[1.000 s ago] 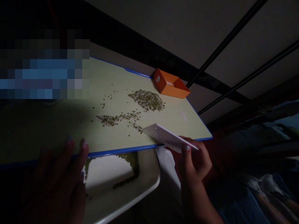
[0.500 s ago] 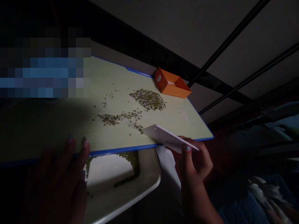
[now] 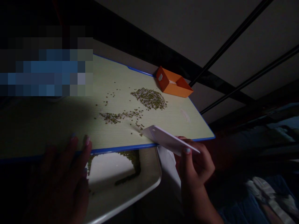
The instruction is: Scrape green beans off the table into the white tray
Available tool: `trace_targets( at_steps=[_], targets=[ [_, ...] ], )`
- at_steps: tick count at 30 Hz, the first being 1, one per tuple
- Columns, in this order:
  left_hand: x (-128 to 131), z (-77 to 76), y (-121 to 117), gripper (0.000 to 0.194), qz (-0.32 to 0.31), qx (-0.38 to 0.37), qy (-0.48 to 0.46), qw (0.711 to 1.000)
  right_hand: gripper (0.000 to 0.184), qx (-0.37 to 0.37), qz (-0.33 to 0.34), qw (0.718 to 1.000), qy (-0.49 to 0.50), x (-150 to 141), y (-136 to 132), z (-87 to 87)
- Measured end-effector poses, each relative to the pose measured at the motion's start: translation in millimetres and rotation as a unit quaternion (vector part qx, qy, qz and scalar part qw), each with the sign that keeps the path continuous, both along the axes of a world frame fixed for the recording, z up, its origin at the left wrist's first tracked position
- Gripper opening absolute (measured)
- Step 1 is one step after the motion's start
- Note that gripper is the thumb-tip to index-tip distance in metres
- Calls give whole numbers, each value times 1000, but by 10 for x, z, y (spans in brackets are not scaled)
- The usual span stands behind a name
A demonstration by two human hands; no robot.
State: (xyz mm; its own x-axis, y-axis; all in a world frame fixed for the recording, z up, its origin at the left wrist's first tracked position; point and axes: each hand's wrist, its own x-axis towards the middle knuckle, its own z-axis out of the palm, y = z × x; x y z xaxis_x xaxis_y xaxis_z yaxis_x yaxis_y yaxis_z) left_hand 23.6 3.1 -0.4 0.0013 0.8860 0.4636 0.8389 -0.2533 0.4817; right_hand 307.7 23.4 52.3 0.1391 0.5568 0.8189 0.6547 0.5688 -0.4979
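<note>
My right hand pinches a thin white card between thumb and fingers. The card is tilted, and its far tip is down by a few small green grains on the pale green tabletop. My left hand lies in shadow at the blue front edge, fingers spread, with nothing visible in it. Beyond the card are a thin strip of grains and a larger, rounded heap of grains. Below the table edge, a white tray holds more of the grains along its inner sides.
An orange open box stands at the far right edge of the table. Whitish dust lies near the right end. A blurred patch covers the upper left. Blue cloth and a light shoe-like shape are at lower right.
The card has shifted very slightly left against the table, its tip still by the stray grains. The view has moved a little; the left hand keeps its place.
</note>
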Motion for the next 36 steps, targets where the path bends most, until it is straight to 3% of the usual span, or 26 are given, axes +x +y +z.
trace_targets(
  at_steps=[4,9,16,26,36],
  targets=[
    [3,33,3,74,-1,11,16,1000,10,-1,18,1000,6,-60,1,23],
    [2,69,-18,76,2,-39,-11,999,10,-15,-22,1000,9,-141,26,74],
    [-25,18,3,72,0,18,60,998,11,-85,-36,992,87,-236,228,191],
    [-31,16,10,74,4,23,62,998,25,-220,95,947,215,-261,562,236],
    [-8,37,7,74,8,-1,69,998,32,-299,186,897,267,-257,534,261]
  ],
)
